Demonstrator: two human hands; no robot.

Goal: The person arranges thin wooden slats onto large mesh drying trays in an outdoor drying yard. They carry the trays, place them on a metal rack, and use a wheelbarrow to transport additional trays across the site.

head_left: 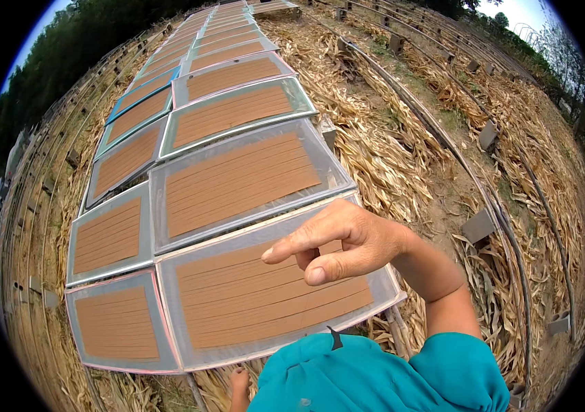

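My right hand (pixel 347 240) hovers over the nearest large mesh frame. Its index finger points out to the left, the thumb stands apart below it, and the other fingers curl under; nothing shows in its grasp. Beneath it, a flat brown sheet (pixel 237 302) crossed by several thin parallel lines lies on the pale mesh of the frame (pixel 203 357). My left hand (pixel 239 378) shows only in part, low beside my teal shirt, near the frame's front edge. How its fingers are held cannot be made out.
Similar frames with brown sheets (pixel 237 182) run in two rows into the distance. A smaller pink-edged frame (pixel 73 329) lies at near left. Dry corn husks (pixel 381 158) cover the ground to the right, with long poles (pixel 436 130) and grey blocks (pixel 477 225) among them.
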